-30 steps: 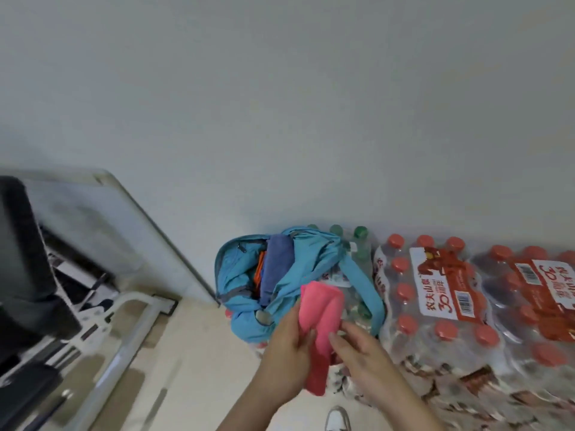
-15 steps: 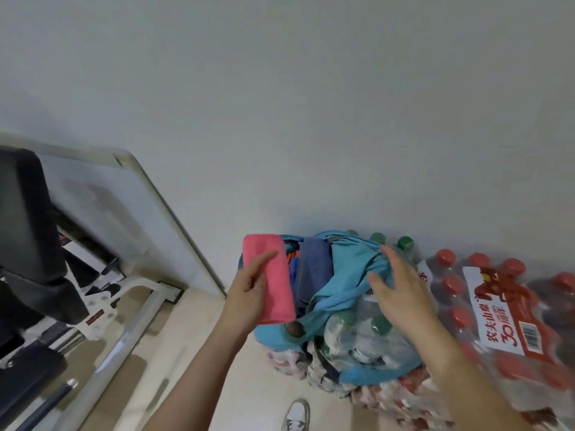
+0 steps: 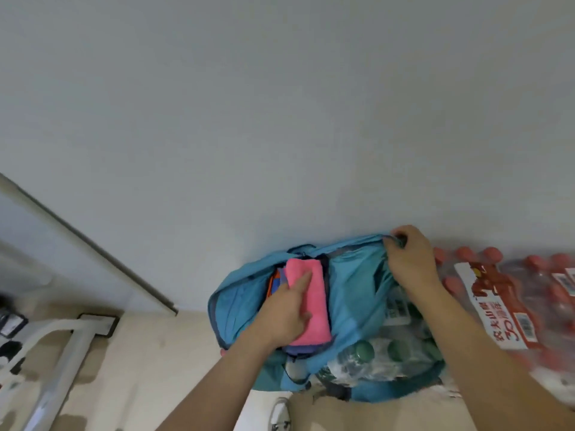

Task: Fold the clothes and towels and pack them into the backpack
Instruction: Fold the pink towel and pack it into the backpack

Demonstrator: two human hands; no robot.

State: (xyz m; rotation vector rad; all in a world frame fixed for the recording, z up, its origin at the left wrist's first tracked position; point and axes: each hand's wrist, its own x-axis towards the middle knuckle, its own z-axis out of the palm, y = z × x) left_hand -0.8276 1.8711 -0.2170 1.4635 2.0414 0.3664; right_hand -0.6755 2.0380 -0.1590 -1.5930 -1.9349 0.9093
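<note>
As left hand (image 3: pixel 286 317) holds towel (image 3: pixel 315 290), bottle packs (image 3: pixel 504 306) (red-capped) flank backpack (image 3: pixel 353 290).

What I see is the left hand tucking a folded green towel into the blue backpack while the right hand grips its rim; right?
Not green: the head view shows a folded pink towel. The left hand tucks it into the blue fabric backpack; the right hand grips its rim.

The left hand (image 3: pixel 286 315) is now holding the pink towel (image 3: pixel 314 306) inside the backpack (image 3: pixel 351 293) mouth, not outside at nine o'clock; the right hand (image 3: pixel 407 262) is now gripping its one o'clock rim.
</note>
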